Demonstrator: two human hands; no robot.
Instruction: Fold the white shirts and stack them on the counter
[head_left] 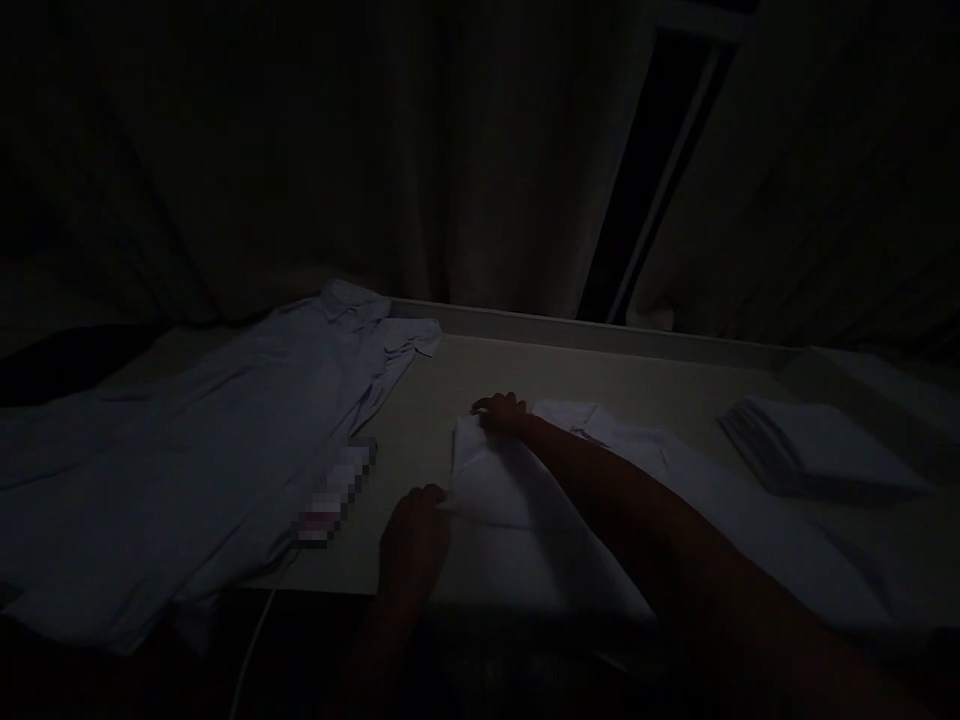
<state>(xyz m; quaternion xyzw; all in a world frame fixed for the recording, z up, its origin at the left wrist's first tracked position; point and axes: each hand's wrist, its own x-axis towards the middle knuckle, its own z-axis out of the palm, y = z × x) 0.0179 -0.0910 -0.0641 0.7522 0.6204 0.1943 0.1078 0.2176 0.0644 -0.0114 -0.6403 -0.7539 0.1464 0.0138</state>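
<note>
Dim light. White cloth (502, 490) lies near the front edge of the worktop (420, 420), between a spread pale shirt (255, 430) to the left and a folded stack (840, 445) to the right. Surface greyish in the gloom, mostly smooth; left side runs fairly straight, one crease crosses the lower part, forearm shadow falls over the right. More white fabric (720, 500) spreads beyond the forearm; whether it joins cannot be told. Left hand (415, 540): fingers together, clamped on a small tip of cloth at the left side. Right hand (504, 412): fingers bent over the far left corner, touching; grip cannot be told.
</note>
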